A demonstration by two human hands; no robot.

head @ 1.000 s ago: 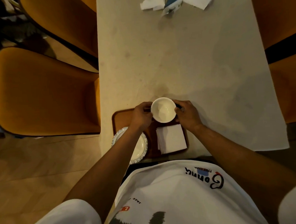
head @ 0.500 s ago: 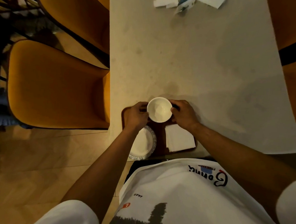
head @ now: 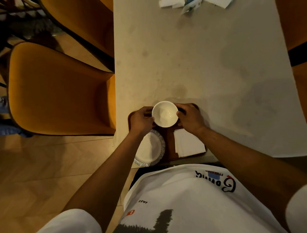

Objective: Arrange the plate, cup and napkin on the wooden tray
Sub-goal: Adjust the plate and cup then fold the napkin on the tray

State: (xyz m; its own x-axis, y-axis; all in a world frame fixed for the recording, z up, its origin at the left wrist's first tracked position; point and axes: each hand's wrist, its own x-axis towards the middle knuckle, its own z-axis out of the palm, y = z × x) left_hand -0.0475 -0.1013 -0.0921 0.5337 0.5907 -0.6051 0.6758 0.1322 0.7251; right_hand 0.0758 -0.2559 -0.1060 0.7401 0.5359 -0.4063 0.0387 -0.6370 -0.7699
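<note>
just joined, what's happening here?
A person is setting up a wooden tray at the near edge of the table. Both hands, left hand and right hand, grip a white cup over the tray's far end. The plate and folded napkin already sit on it.

Dim warm light; soft shadows on table [head: 199, 62]; wide-angle bowing at edges; floor [head: 37, 164] corners dark, slightly soft.
</note>
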